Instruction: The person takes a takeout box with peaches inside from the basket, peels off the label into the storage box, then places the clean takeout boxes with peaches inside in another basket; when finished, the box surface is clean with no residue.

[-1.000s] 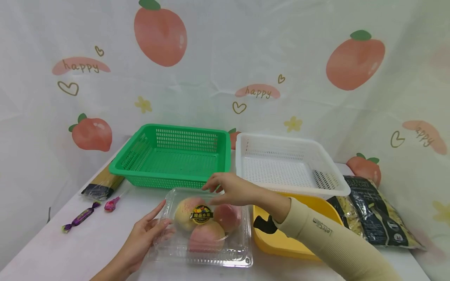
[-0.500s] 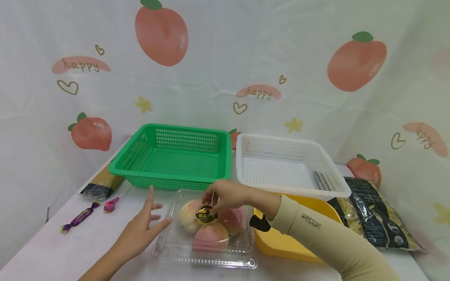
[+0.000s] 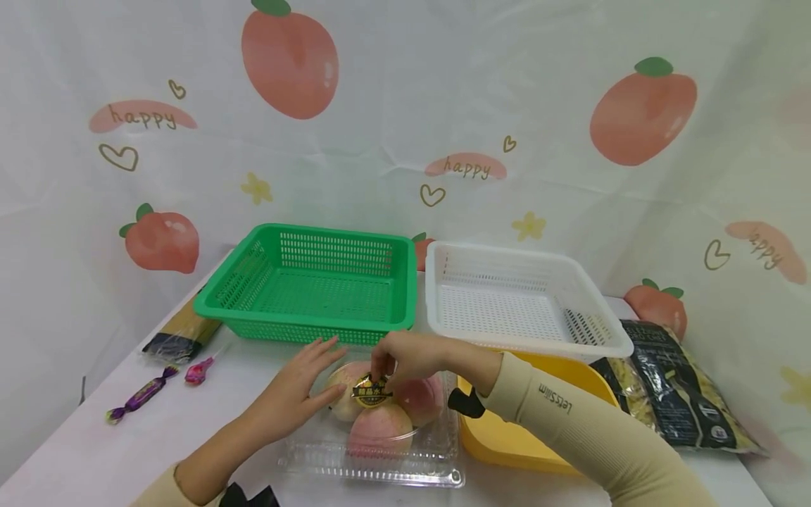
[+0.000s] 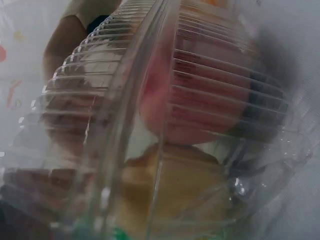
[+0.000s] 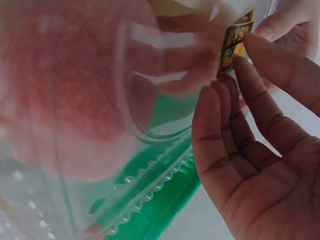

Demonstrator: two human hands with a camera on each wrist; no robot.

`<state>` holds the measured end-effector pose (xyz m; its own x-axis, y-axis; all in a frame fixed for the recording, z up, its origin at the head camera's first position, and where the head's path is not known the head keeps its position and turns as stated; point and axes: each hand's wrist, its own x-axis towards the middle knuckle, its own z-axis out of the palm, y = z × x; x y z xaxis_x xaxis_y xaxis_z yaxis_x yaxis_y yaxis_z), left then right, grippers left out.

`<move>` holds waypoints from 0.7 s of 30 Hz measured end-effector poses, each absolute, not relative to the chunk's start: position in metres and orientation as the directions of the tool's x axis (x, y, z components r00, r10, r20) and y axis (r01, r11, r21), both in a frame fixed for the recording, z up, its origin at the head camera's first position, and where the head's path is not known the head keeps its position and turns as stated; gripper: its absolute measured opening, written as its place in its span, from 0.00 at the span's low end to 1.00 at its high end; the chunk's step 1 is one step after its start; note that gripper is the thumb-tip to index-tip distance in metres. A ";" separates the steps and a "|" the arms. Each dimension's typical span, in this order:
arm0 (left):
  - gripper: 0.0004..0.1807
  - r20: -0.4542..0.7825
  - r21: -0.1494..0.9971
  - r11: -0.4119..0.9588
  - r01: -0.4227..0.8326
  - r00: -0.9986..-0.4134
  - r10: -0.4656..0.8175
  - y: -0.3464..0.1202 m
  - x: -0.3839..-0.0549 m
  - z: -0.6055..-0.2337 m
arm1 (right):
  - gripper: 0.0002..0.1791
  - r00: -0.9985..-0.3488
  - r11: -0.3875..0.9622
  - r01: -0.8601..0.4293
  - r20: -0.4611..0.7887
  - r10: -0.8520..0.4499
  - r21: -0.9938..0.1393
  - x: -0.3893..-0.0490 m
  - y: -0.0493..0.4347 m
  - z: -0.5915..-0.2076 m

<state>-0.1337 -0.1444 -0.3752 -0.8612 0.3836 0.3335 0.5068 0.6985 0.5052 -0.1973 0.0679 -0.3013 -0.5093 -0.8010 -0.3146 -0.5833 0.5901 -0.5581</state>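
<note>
A clear plastic clamshell box [image 3: 405, 473] lies in front of me with three peaches [image 3: 380, 431] inside. On its lid is a round black-and-gold sticker [image 3: 372, 394]. My right hand [image 3: 412, 358] pinches this sticker at its upper edge between thumb and forefinger. In the right wrist view, the sticker [image 5: 234, 42] stands edge-on at the fingertips, over the lid. My left hand [image 3: 293, 391] hovers at the box's left side, fingers extended, its thumb pointing towards the sticker. The left wrist view looks through the box's ribbed side [image 4: 165, 90] at a pink and a yellowish peach.
Behind the box stand a green basket [image 3: 317, 331] and a white basket [image 3: 529, 341]. A yellow basin [image 3: 519, 440] sits at its right, beside dark pasta bags [image 3: 681, 394]. Leftward lie a purple-wrapped candy [image 3: 142, 396], a pink lollipop [image 3: 198, 371] and a flat package [image 3: 184, 331].
My right hand has come down from above the lid onto the sticker and now pinches it. My left hand let go of the box's left edge, drew back, then moved in over that side.
</note>
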 end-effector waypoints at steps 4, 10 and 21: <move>0.26 0.373 0.531 0.663 0.527 -0.848 0.376 -0.139 -0.138 -0.380 | 0.06 -0.491 0.588 -0.579 -0.334 -0.805 -0.565 -0.198 0.067 -0.304; 0.23 0.378 0.569 0.626 0.533 -0.846 0.376 -0.138 -0.139 -0.387 | 0.07 -0.461 0.573 -0.573 -0.347 -0.817 -0.586 -0.200 0.066 -0.307; 0.21 0.379 0.564 0.629 0.536 -0.844 0.380 -0.136 -0.142 -0.385 | 0.06 -0.463 0.553 -0.599 -0.312 -0.829 -0.579 -0.203 0.065 -0.304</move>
<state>-0.1424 -0.1361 -0.3852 -0.8441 0.3796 0.3786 0.5356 0.6289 0.5636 -0.2027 0.0646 -0.3037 -0.4631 -0.8294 -0.3124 -0.5990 0.5527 -0.5793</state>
